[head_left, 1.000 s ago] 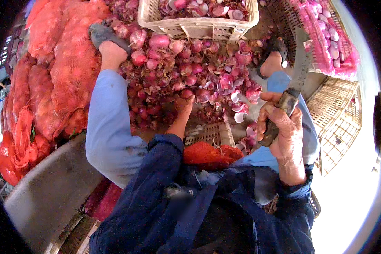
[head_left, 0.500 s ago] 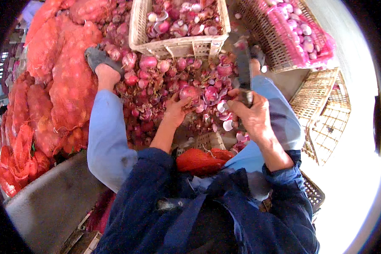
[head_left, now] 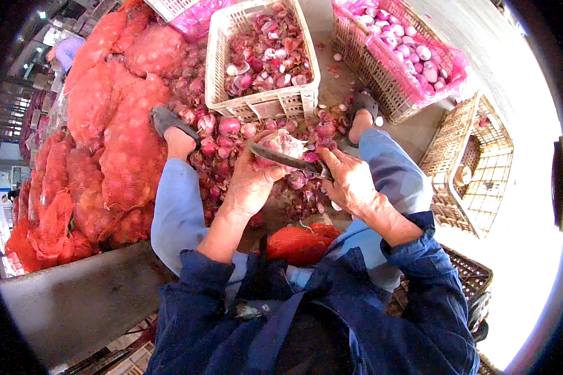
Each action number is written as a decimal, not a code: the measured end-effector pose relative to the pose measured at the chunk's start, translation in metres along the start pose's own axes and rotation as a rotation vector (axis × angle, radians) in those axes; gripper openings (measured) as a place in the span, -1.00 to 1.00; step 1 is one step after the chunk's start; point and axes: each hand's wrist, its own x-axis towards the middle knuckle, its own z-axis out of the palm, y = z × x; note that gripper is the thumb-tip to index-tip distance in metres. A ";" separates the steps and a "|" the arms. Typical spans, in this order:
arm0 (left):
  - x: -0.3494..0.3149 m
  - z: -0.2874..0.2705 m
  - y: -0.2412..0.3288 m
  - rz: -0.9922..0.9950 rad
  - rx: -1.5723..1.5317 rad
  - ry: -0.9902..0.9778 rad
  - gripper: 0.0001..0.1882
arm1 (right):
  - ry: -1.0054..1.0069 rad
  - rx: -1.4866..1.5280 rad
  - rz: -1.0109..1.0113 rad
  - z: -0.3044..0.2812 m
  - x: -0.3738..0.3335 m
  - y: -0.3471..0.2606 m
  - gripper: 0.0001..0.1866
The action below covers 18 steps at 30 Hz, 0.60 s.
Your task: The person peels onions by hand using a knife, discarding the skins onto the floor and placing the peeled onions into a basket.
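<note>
My left hand (head_left: pixel 249 187) is wrapped round a large red onion (head_left: pixel 285 141) with pale, rough skin on top, raised above the pile between my knees. In my right hand (head_left: pixel 351 180) is a dark-handled knife (head_left: pixel 283 159). Its blade lies across the near side of the onion, its tip toward my left fingers. Under and beyond my hands, loose red onions (head_left: pixel 229 127) and scraps of skin cover the floor. Red mesh cloth (head_left: pixel 294 245) lies at my lap.
A plastic crate (head_left: pixel 256 111) of onion trimmings stands ahead. To its right, another crate (head_left: pixel 372 69) holds peeled onions (head_left: pixel 397 37) in pink mesh. A crate (head_left: pixel 441 153) rests beside my right knee. Full red mesh sacks (head_left: pixel 122 134) are piled left. Someone in purple (head_left: pixel 69 51) is far left.
My left hand has lifted the onion from the pile. The knife has swung from pointing away from me to lying across the onion, and my hands have come together. The view has shifted slightly.
</note>
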 end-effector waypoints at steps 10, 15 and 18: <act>-0.020 0.006 0.020 0.072 -0.023 -0.017 -0.10 | 0.024 0.756 0.583 -0.010 -0.006 -0.004 -0.70; -0.023 0.004 0.019 0.163 0.143 -0.082 -0.10 | 0.199 0.253 -0.051 -0.026 -0.002 -0.029 -0.61; -0.029 0.019 0.020 0.054 0.072 -0.013 -0.09 | 0.125 -0.030 -0.213 -0.029 0.003 -0.030 -0.46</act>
